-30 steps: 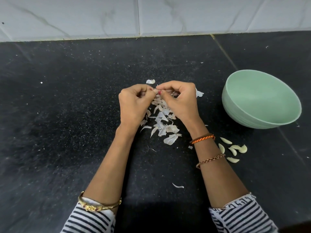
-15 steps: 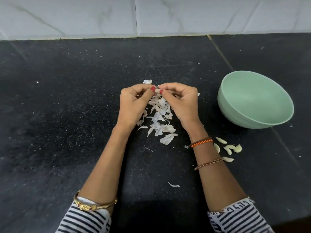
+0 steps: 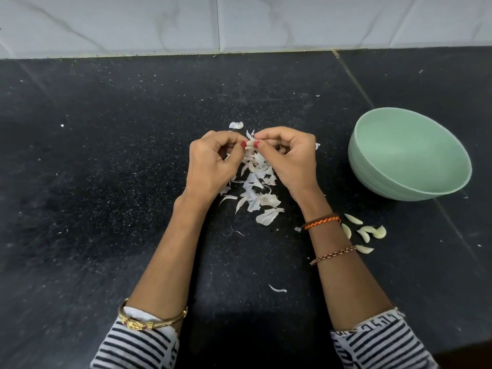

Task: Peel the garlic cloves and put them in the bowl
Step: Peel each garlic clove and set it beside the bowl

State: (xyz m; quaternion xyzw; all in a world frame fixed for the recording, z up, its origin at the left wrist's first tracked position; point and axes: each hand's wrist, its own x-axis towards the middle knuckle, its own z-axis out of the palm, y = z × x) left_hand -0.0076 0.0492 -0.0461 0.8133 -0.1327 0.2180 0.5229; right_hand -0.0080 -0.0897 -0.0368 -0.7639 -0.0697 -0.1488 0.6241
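Where your striped sleeves (image 3: 138, 344) enter at the near edge, a gold bangle (image 3: 151, 322) circles your left forearm and two bracelets (image 3: 323, 222) cross your right wrist. Just right of that wrist, a handful of peeled cloves (image 3: 368, 233) lie on the black counter (image 3: 80, 209). Beneath and between your hands spreads a heap of papery skins (image 3: 255, 187). Your left hand (image 3: 210, 163) and right hand (image 3: 290, 161) meet thumb to thumb, both pinching one garlic clove (image 3: 249, 144) above that heap, other fingers curled. Well off to your right hand's side sits the green bowl (image 3: 372, 166), no cloves showing inside. Beyond your hands runs the white tiled wall (image 3: 239, 22).
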